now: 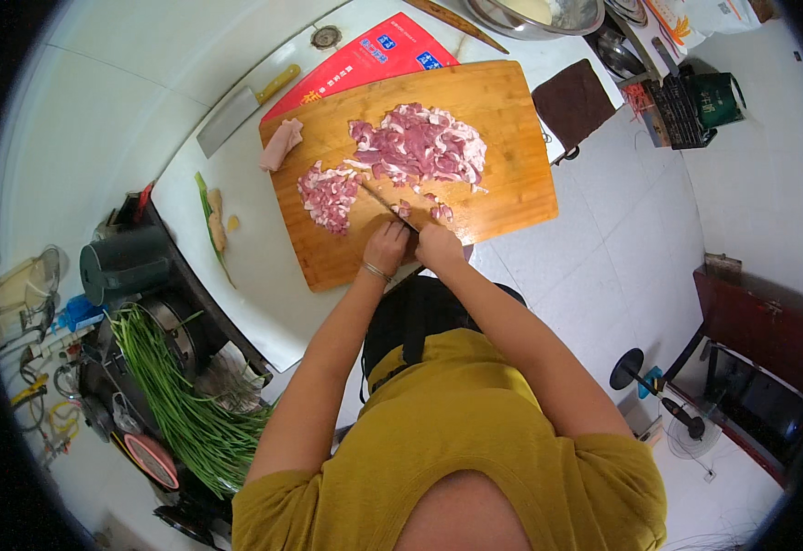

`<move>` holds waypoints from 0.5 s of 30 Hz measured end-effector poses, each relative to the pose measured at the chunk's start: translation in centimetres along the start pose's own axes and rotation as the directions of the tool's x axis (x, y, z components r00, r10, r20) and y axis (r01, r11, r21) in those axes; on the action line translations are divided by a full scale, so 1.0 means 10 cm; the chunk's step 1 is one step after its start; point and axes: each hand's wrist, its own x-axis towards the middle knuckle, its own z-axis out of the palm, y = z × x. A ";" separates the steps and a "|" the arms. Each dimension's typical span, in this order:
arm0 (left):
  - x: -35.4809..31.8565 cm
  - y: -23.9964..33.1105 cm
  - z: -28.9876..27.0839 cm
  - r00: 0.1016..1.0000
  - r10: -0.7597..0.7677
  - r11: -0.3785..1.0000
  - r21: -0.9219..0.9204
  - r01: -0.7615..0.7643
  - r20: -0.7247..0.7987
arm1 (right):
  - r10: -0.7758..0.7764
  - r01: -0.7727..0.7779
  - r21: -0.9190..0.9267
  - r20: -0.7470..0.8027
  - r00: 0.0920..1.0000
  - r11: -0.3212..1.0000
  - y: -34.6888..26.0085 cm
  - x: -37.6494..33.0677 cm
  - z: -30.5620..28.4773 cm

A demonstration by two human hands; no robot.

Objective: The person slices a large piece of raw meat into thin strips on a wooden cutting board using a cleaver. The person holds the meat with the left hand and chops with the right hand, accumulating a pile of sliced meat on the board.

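A wooden cutting board lies in front of me, with sliced raw meat heaped in its middle. Left of that heap is a smaller pile of diced meat. My right hand is closed around a kitchen knife, whose blade slants far-left over the near part of the board. Close beside the blade, my left hand has its fingers bent and pressed together; what they hold, if anything, is hidden. Small meat bits lie just beyond my right hand. A pale pink slab rests at the board's left edge.
A cleaver with a yellow handle lies beyond the board, beside a red printed sheet. Ginger and a green onion are on the left. Long green stalks pile up lower left. A metal bowl stands far right.
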 end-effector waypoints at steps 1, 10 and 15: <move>0.00 0.01 -0.01 1.000 0.009 1.000 0.018 -0.009 -0.014 | 0.000 0.000 0.008 -0.004 1.000 1.000 0.05 -0.02 0.03; -0.03 0.11 -0.10 0.991 -0.067 0.998 -0.025 0.064 -0.116 | 0.031 -0.032 -0.017 -0.037 0.999 0.999 0.29 -0.16 0.00; -0.03 0.12 -0.14 0.987 -0.088 0.996 -0.031 0.085 -0.134 | 0.052 -0.046 0.040 -0.190 0.980 0.998 0.09 -0.09 -0.18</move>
